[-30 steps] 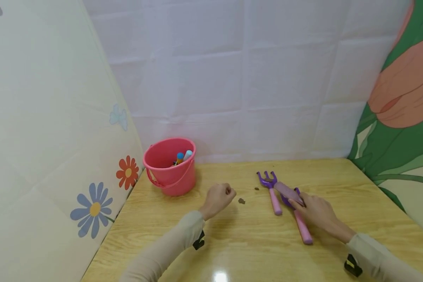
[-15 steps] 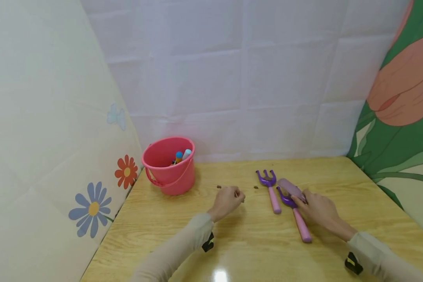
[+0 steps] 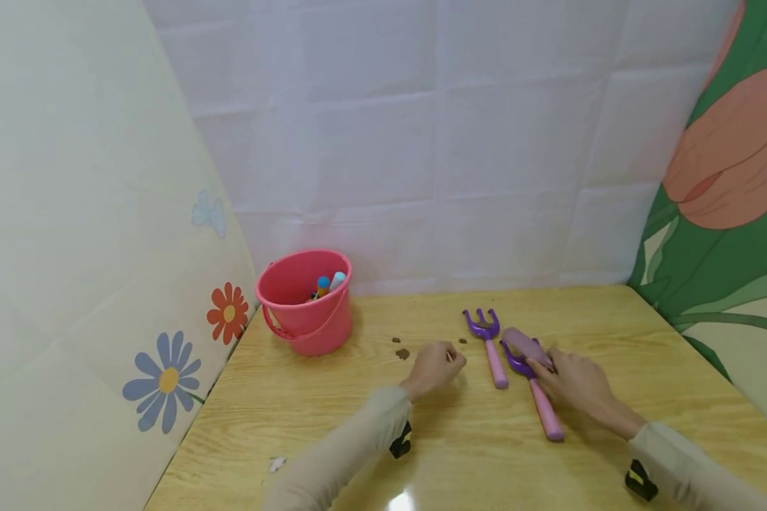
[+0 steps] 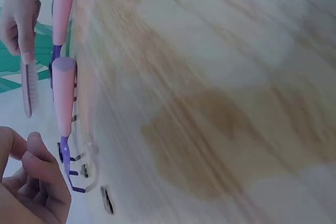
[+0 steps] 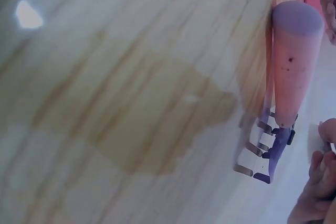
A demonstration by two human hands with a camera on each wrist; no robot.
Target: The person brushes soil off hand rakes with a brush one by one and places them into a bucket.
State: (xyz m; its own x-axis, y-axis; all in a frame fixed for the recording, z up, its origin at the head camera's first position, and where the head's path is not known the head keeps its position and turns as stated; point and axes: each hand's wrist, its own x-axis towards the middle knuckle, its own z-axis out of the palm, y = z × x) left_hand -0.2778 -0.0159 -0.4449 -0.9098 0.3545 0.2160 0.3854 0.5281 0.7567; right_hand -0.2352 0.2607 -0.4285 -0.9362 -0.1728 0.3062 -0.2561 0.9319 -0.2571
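Note:
My right hand (image 3: 578, 380) grips a pink brush (image 3: 527, 346), bristles showing in the left wrist view. The brush is held over the head of a purple hand fork (image 3: 545, 408) with a pink handle. Left of that lies a similar three-tined hand fork (image 3: 495, 362), a brown bit on its tines. Close over the wooden table (image 3: 486, 454), left of both forks, my left hand (image 3: 433, 367) has curled fingers. In the left wrist view its thumb and fingers show no object between them. Brown crumbs (image 3: 403, 353) lie beside this hand, with another crumb (image 3: 463, 341) near its fingertips.
A pink bucket (image 3: 322, 330) with a hanging handle stands at the back left, holding a blue-capped item (image 3: 322, 284) and other small things. A white scrap (image 3: 278, 464) lies at the front left. Cloth walls enclose the back and sides.
The left hand has moved right across the table, uncovering brown crumbs on its left. The right hand has kept its grip on the brush, which has shifted slightly over the fork.

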